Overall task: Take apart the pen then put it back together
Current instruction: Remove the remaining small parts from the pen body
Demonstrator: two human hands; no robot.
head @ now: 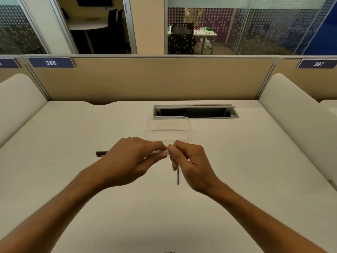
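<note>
Pen barrel (161,152), white, held level above the desk (237,170) in mid-frame, mostly hidden by fingers, only a short stretch showing near its right end. Gripped by the left hand (133,157), fingers curled round it from above. Met at that right end by the right hand (189,161), thumb and forefinger pinched together at the barrel's tip. Thin dark refill (178,177) hanging straight down from the right hand's fingers — upper end lost behind them, lower end free above the desk. Whether refill and barrel touch: cannot tell. Dark pen cap (101,153) lying on the desk just left of the left hand, partly covered by it. Clear plastic container (168,128) sitting on the desk just beyond the hands, nothing visible inside. Further back, an open cable hatch (196,111) set into the desk. Behind that, a tan partition (155,79) — numbered labels 386 (51,62) and 387 (318,64) along its top edge.
</note>
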